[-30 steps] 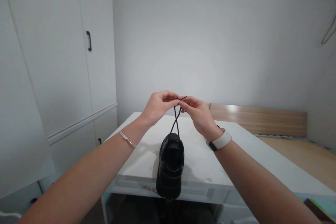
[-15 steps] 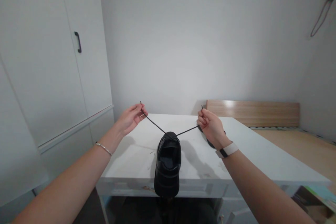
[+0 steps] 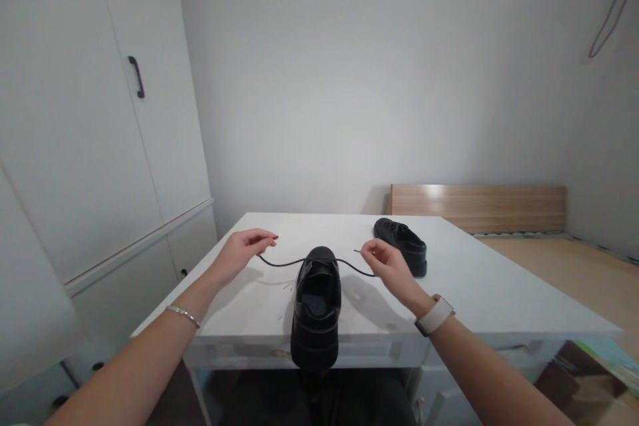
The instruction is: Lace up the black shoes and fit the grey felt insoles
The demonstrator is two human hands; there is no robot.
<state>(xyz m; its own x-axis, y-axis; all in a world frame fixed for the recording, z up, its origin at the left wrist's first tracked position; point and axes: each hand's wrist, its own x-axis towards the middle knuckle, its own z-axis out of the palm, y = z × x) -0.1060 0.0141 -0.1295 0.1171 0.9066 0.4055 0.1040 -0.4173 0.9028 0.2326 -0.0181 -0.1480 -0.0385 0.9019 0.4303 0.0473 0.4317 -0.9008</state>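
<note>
A black shoe (image 3: 316, 306) stands on the white table (image 3: 474, 293), heel toward me at the near edge. Its thin black lace (image 3: 279, 263) runs out slack to both sides. My left hand (image 3: 243, 249) pinches the left lace end, just left of the shoe and low over the table. My right hand (image 3: 385, 262) pinches the right lace end, just right of the shoe. A second black shoe (image 3: 402, 244) lies farther back on the table, behind my right hand.
White cabinet doors with a black handle (image 3: 136, 76) stand to the left. A wooden board (image 3: 479, 208) leans along the wall behind the table. A cord (image 3: 609, 13) hangs at the upper right. Drawers sit under the table's front edge.
My hands went from meeting above the shoe with the lace crossed, to pulling the ends wide apart, and have now dropped toward the table so the lace hangs slack.
</note>
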